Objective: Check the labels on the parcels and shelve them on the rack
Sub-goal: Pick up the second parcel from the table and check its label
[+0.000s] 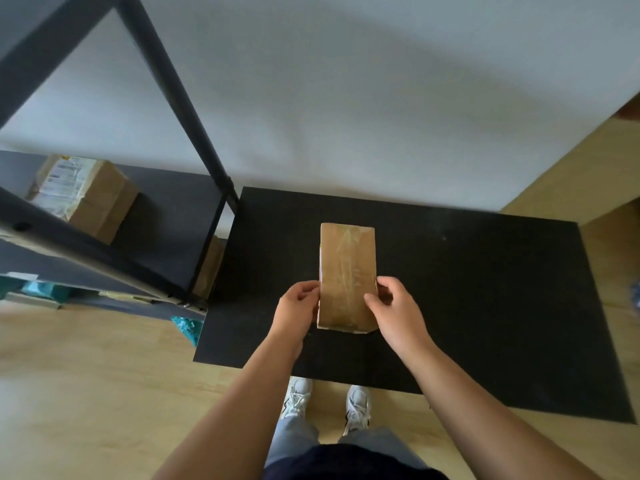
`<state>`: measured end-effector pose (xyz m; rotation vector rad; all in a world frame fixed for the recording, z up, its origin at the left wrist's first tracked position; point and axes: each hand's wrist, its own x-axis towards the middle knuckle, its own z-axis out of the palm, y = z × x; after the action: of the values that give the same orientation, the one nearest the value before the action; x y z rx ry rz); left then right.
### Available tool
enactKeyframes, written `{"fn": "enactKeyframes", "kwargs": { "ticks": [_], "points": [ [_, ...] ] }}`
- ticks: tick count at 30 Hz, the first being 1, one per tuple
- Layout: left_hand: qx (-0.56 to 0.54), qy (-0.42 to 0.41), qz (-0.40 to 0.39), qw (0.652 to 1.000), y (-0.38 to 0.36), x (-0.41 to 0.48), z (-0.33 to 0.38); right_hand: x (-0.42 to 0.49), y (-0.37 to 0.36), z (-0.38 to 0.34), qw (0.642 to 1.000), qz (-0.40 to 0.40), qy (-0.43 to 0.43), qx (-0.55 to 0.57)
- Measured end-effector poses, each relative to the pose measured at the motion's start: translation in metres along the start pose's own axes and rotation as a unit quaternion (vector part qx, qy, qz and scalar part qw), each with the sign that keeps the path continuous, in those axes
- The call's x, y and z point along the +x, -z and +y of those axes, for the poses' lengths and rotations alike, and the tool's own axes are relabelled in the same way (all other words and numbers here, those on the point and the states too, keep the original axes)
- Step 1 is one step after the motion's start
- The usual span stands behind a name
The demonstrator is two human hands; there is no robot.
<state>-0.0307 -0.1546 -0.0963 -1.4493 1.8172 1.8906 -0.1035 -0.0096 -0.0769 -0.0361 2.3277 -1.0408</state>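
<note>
A narrow brown cardboard parcel (347,268), wrapped in clear tape, is held over the black table (485,289). My left hand (296,310) grips its left edge and my right hand (394,311) grips its right edge near the lower end. The face turned to me shows only tape, no label. The dark metal rack (166,74) stands to the left. On one of its shelves lies a larger cardboard parcel (86,197) with a white label on top.
Another brown parcel (209,268) shows partly behind the rack's post on a lower level. Teal packets (187,327) lie on the lowest shelf at the left. A white wall is behind, light wooden floor (86,393) below, and my white shoes near the table's front edge.
</note>
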Motion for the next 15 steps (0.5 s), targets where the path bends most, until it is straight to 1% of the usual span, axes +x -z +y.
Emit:
{"fn": "enactKeyframes", "kwargs": {
  "ticks": [3, 6, 9, 12, 15],
  "points": [
    [0.025, 0.021, -0.027, 0.999, 0.001, 0.001, -0.002, 0.000, 0.000, 0.002, 1.000, -0.001, -0.017, 0.020],
    [0.074, 0.047, -0.059, 0.994, -0.001, 0.004, -0.007, 0.003, 0.004, 0.004, 0.999, 0.000, -0.032, 0.030],
    [0.098, 0.037, -0.084, 0.991, -0.007, 0.006, -0.009, 0.005, 0.010, 0.009, 0.997, 0.006, -0.052, 0.048],
    [0.067, 0.034, -0.050, 0.996, -0.011, 0.003, 0.001, 0.008, 0.014, 0.016, 0.995, 0.013, -0.068, 0.069],
    [0.065, -0.006, -0.004, 0.998, -0.010, 0.012, -0.001, 0.007, 0.011, 0.021, 0.991, 0.002, -0.096, 0.098]
  ]
}}
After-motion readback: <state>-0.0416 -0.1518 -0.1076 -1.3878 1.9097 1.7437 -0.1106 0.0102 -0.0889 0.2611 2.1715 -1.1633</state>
